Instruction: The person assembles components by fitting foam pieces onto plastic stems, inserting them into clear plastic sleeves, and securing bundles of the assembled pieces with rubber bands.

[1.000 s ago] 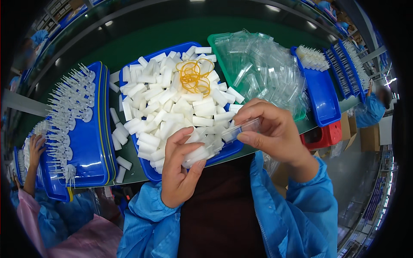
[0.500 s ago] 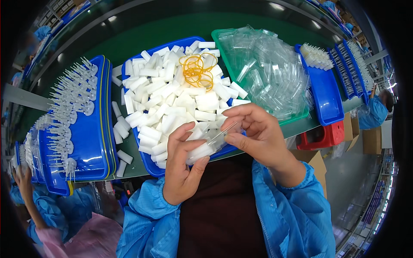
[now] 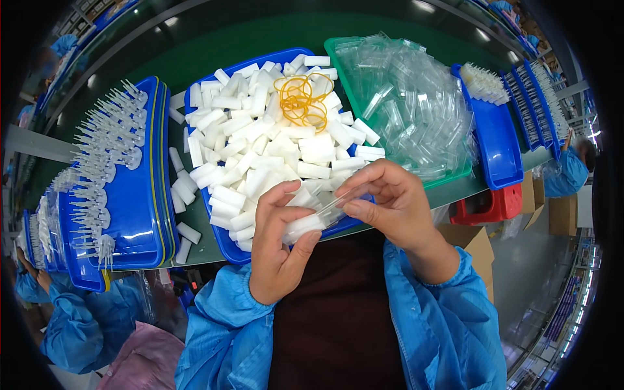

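My left hand (image 3: 279,250) is closed around a clear plastic box (image 3: 325,211), its thumb below and fingers above. A white foam block (image 3: 303,226) shows at the end of the box by my left fingers. My right hand (image 3: 393,205) pinches the other end of the clear plastic between thumb and fingers. Both hands are over the near edge of a blue tray (image 3: 237,250) heaped with white foam blocks (image 3: 227,140). Yellow rubber bands (image 3: 302,101) lie on top of the heap.
A green tray (image 3: 448,179) of clear plastic boxes (image 3: 406,104) stands to the right, beside a blue tray (image 3: 497,149) with white pieces. Stacked blue trays (image 3: 140,224) with spiky white parts (image 3: 107,169) stand left. Loose foam blocks (image 3: 185,188) lie between. A red stool (image 3: 487,205) is below right.
My hands keep their hold, with only a slight shift of the right fingers and the clear plastic. The whole view has shifted a little. At far left, a co-worker's arm has moved lower.
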